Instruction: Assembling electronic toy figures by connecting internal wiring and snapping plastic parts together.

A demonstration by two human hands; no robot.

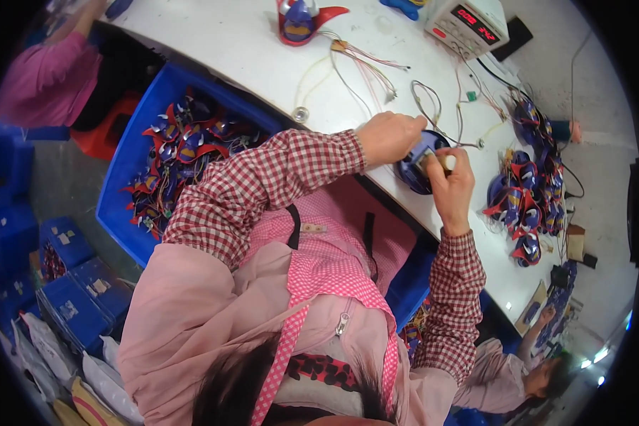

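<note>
A dark blue rounded toy shell [409, 177] lies at the near edge of the white table, its inside with a pale part facing up. My left hand [390, 139] is closed at the shell's upper left edge, beside a dark cable; what its fingertips pinch is hidden. Against the shell's right side, my right hand [453, 186] grips a small cream-coloured piece [448, 162] between thumb and fingers; its exact kind does not show. Thin wires [436, 106] run from beside the shell over the table.
Assembled blue, red and silver toys crowd the table's right [525, 192]; another toy [298, 25] with loose wires [362, 60] sits farther back. A white power supply [468, 27] stands behind. A blue bin [131, 199] of toys is at my left. Other people work at both sides.
</note>
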